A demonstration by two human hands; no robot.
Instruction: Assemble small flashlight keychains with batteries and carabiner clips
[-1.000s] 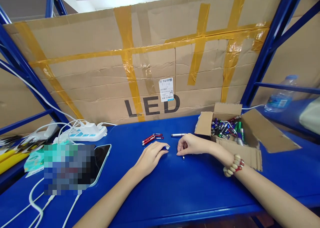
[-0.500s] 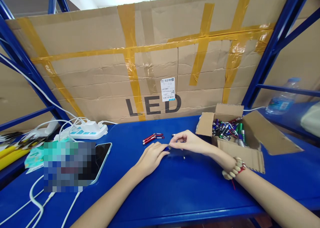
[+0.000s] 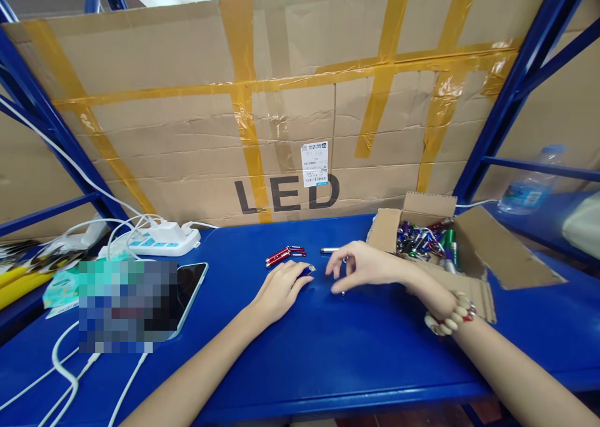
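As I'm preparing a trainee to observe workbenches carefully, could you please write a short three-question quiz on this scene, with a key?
1. Which hand is holding the small blue item?
2. True or false: the red tube with the clip lies inside the open cardboard box.
3. Fill in the blank: the large black letters printed on the cardboard panel spell ____.

Key:
1. The left hand.
2. False; the red tube lies on the blue tabletop, outside the cardboard box.
3. LED.
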